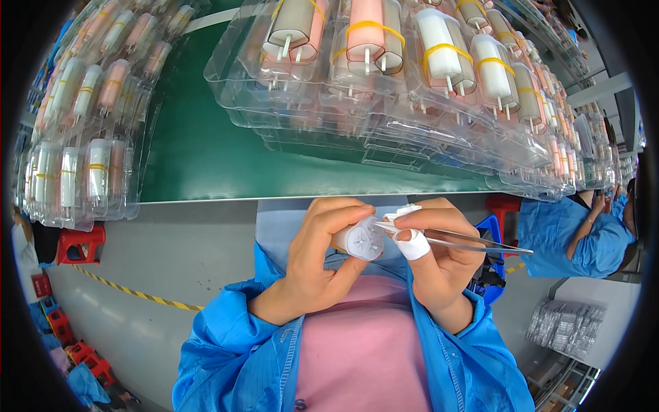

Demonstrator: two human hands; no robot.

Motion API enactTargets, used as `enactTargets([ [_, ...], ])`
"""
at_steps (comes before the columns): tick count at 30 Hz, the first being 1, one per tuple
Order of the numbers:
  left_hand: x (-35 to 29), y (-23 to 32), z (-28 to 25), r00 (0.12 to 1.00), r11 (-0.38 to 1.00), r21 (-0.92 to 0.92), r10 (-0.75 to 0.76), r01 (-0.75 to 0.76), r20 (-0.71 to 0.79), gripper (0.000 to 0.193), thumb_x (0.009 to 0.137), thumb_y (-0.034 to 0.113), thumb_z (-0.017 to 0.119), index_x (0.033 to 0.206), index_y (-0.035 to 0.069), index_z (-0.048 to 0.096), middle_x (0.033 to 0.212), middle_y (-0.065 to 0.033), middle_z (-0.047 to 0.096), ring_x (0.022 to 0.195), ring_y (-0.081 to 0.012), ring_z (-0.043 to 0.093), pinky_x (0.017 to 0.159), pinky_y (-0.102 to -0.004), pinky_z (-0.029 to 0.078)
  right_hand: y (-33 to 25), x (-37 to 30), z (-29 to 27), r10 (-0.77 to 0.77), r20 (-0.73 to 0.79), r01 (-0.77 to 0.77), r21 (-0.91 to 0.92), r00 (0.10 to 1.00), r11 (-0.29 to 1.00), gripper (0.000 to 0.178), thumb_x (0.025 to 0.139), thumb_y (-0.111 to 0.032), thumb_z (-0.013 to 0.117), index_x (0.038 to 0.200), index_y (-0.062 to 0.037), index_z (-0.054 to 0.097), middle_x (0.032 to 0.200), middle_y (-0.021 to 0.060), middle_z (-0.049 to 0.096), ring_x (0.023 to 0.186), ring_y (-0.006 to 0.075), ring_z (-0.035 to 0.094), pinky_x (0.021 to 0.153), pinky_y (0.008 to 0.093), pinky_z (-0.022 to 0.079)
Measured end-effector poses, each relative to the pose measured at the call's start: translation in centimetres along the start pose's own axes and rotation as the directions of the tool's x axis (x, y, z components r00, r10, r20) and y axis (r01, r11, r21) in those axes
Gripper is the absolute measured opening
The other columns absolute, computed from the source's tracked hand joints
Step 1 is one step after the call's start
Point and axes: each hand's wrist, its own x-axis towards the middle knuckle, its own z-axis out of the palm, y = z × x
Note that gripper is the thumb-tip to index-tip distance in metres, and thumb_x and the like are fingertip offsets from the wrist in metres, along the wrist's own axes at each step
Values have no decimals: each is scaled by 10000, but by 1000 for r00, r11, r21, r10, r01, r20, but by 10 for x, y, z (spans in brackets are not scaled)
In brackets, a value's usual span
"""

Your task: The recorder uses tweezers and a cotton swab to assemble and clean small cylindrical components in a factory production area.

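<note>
My left hand point(319, 248) is closed round a short white cylinder point(364, 242). Its end is turned to the right and shows a clear rim with small pale parts inside. In my right hand point(449, 261) a pair of metal tweezers point(473, 243) is pinched between thumb and fingers. White tape point(412, 245) wraps the thumb, and more white wrapping covers a fingertip. The tweezers' tips reach the cylinder's end; whether they grip anything there I cannot make out. Both hands are over my lap, just in front of the table edge.
Across the green table point(295, 172), stacked clear plastic trays point(329, 113) hold white, pink and grey cylinders in yellow bands. More filled trays point(82, 168) stand at the left. A blue bin point(491, 288) sits right of my lap. Co-workers in blue point(573, 233) and red stools point(81, 244) are nearby.
</note>
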Motion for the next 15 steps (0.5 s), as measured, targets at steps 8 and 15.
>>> enactTargets([
  [8,1,0,-1,1000,999,17,31,-31,-3,494,674,-53,686,1137,-16,516,1086,-178,550,931,-299,554,764,-349,462,0,-4,2,47,-43,-45,49,998,998,150,760,15,690,903,32,647,852,137,648,746,174,616,648,253,491],
  [15,2,1,-1,999,998,44,51,-50,-10,501,660,-56,689,1131,-16,522,1081,-180,555,931,-307,553,765,-355,462,1,-4,4,39,-54,-35,73,998,997,144,767,12,684,901,39,641,837,133,643,746,171,611,650,246,484],
])
